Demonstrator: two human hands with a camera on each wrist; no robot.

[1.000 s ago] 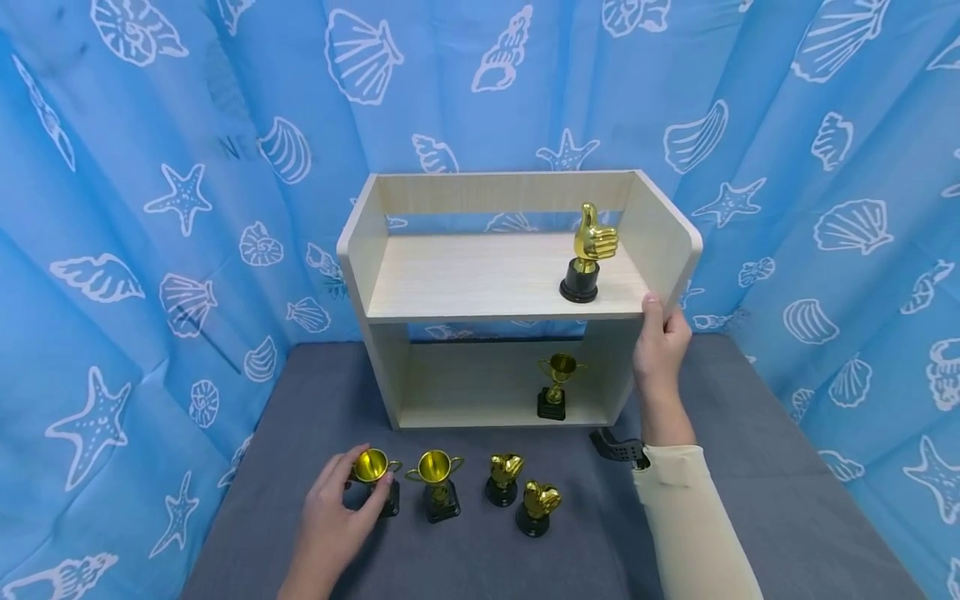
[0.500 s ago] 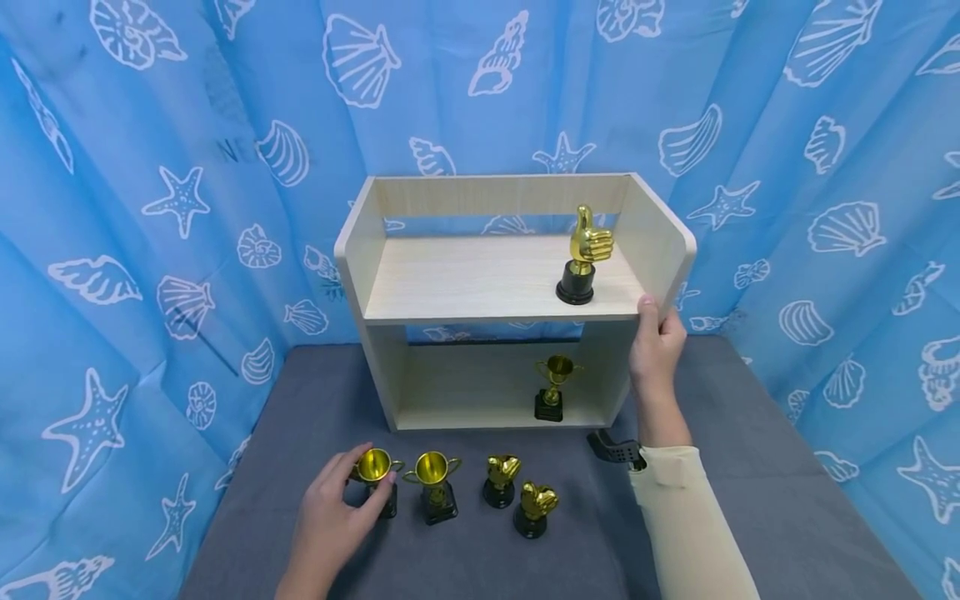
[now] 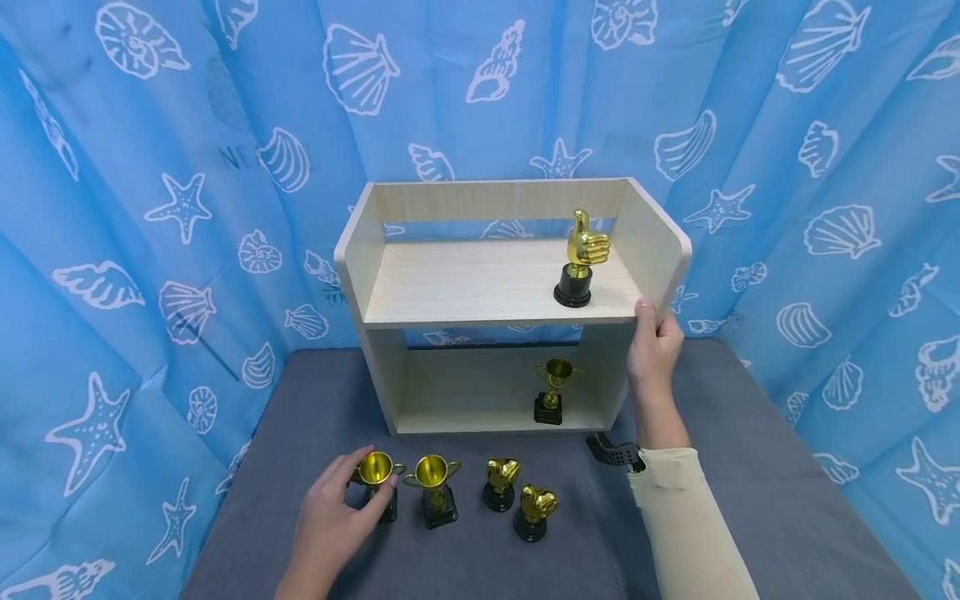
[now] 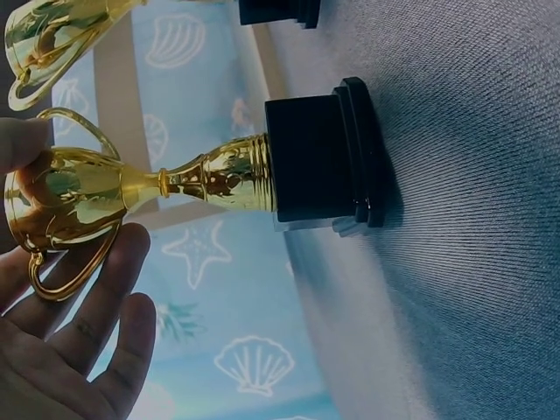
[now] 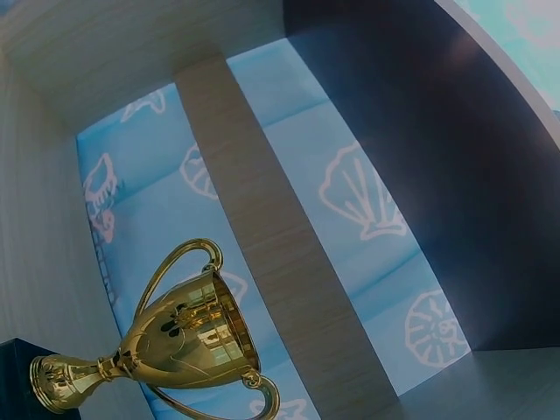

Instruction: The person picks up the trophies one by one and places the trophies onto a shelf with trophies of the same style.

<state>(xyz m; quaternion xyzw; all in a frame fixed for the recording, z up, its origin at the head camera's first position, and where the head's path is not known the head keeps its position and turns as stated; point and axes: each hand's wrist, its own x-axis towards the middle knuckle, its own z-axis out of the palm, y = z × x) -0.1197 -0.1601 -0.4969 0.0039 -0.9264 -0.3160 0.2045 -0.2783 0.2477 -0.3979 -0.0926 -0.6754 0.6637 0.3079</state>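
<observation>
Nearest us, the left hand (image 3: 330,518) is clamped on the leftmost trophy cup (image 3: 377,468), thumb at one side of the bowl and fingers at the other. This cup stands upright on the grey cloth (image 3: 585,562), as far as we can tell. We judge the step in hand to be securing the grasp before a lift. A lift calls for a firm pinch, a level base and a path clear of the second cup (image 3: 432,473), whose handle is just beside.

To the right of the cups we find two round-based trophies, the nearer (image 3: 531,527) and the farther (image 3: 498,498).

Beyond them, the right hand (image 3: 654,350) grips the right panel of the shelf unit (image 3: 465,283) at its front edge (we take this as steadying). The lower compartment holds a third cup (image 3: 555,375); the upper board carries a thumbs-up trophy (image 3: 582,250), both toward the right. The blue curtain (image 3: 450,108) hangs behind.

The left wrist view shows the held cup's stem and black base (image 4: 315,157), largely masked by the hand in the head view. The right wrist view shows the third cup closely, but not the right hand; we read that grip from the head view only.
</observation>
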